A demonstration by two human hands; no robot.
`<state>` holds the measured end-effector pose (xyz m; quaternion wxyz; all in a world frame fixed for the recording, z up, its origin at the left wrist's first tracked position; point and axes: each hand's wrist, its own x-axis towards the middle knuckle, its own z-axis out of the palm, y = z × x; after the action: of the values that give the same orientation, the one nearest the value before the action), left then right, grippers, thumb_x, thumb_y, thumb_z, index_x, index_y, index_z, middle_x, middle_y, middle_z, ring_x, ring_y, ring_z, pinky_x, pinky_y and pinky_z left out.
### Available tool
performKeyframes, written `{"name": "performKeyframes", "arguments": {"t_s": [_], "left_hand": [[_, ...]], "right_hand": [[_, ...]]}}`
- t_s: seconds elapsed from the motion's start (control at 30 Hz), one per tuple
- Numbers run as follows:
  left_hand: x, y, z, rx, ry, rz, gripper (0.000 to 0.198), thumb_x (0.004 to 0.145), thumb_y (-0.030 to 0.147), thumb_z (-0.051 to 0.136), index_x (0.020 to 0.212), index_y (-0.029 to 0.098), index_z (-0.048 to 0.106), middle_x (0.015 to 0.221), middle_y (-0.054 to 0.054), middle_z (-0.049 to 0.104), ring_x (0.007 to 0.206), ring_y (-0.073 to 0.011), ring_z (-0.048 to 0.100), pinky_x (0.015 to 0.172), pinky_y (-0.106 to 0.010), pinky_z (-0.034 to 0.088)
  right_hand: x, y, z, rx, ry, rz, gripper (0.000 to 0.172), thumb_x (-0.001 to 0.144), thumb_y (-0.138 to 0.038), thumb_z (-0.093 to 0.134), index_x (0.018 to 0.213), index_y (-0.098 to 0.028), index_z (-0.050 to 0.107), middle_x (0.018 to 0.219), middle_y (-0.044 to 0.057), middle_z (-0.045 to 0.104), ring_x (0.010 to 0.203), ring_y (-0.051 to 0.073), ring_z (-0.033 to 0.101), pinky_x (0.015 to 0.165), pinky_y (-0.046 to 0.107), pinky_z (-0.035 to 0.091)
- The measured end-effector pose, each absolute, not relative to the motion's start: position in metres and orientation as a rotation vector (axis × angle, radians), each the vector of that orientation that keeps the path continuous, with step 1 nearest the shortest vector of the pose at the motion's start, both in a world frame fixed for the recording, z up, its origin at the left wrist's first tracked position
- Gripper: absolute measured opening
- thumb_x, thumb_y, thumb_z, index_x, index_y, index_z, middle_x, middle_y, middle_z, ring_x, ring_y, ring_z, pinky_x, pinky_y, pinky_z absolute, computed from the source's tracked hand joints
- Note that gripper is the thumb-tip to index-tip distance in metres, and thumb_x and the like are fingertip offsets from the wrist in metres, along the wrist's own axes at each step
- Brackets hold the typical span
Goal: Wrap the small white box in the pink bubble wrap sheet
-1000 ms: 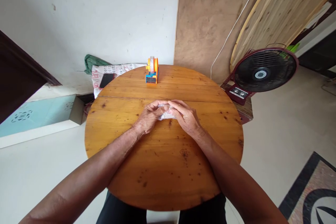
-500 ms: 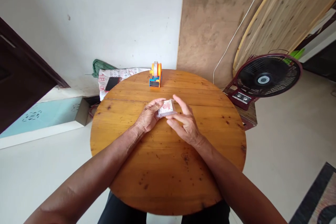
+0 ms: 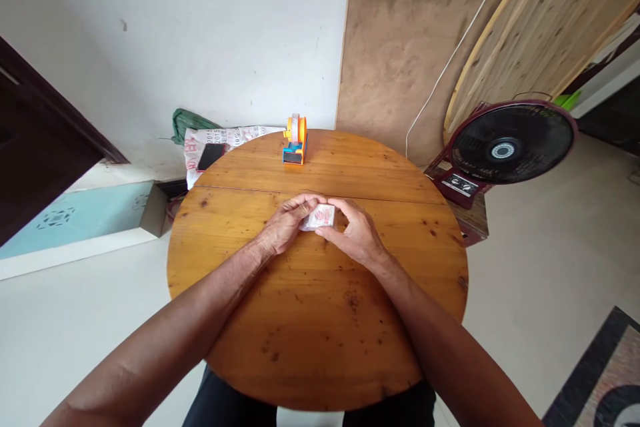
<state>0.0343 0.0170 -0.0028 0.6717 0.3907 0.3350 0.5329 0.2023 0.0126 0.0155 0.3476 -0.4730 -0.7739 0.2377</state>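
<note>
A small white packet with reddish print, its covering shiny like clear plastic, is held over the middle of the round wooden table. My left hand grips its left end, thumb lying on top and fingers behind. On the other side, my right hand closes round the right end, thumb at the near edge and forefinger at the far corner. Part of the packet is covered by my fingers. An orange and blue tape dispenser with a roll of tape stands at the table's far edge.
Beyond the table's far left edge lie a dark phone, a white printed sack and a green bag. A dark red fan stands at the right. A white wall rises behind.
My right hand's spread fingers have closed on the packet's right end. The packet has moved slightly nearer to me and lies flatter. My left hand keeps its hold.
</note>
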Motion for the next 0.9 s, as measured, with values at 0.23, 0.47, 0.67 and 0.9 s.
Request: {"name": "performKeyframes", "arguments": {"t_s": [0.23,0.47,0.67,0.9], "left_hand": [[0.032,0.023,-0.005,0.760,0.824,1.341,0.048,0.063,0.037,0.083,0.104,0.017,0.066,0.102,-0.006,0.071,0.091,-0.0177,0.063,0.082,-0.029,0.047],[0.028,0.026,-0.009,0.806,0.912,1.422,0.048,0.063,0.029,0.082,0.106,0.018,0.064,0.109,-0.006,0.068,0.101,-0.0195,0.062,0.092,-0.033,0.045],[0.030,0.022,-0.008,0.929,0.957,1.305,0.058,0.062,0.031,0.084,0.112,0.017,0.061,0.105,-0.006,0.068,0.085,-0.0165,0.063,0.073,-0.028,0.048],[0.032,0.019,-0.011,1.096,0.973,1.202,0.045,0.067,0.032,0.079,0.106,0.015,0.062,0.083,-0.001,0.065,0.064,-0.0113,0.057,0.056,-0.022,0.043]], "right_hand": [[0.212,0.020,0.019,-1.472,-2.164,0.762,0.054,0.074,-0.039,0.070,0.124,-0.021,0.060,0.113,0.008,0.070,0.101,0.025,0.064,0.090,0.040,0.048],[0.220,0.019,0.015,-1.337,-2.152,0.747,0.080,0.069,-0.039,0.074,0.142,-0.025,0.043,0.138,0.012,0.055,0.126,0.031,0.052,0.102,0.051,0.041],[0.216,0.021,0.012,-1.262,-2.153,0.707,0.075,0.069,-0.028,0.072,0.140,-0.025,0.046,0.134,0.011,0.058,0.121,0.028,0.056,0.102,0.048,0.042],[0.217,0.020,0.015,-1.333,-2.181,0.705,0.068,0.070,-0.020,0.066,0.135,-0.023,0.049,0.121,0.010,0.066,0.104,0.024,0.063,0.092,0.042,0.048]]}}
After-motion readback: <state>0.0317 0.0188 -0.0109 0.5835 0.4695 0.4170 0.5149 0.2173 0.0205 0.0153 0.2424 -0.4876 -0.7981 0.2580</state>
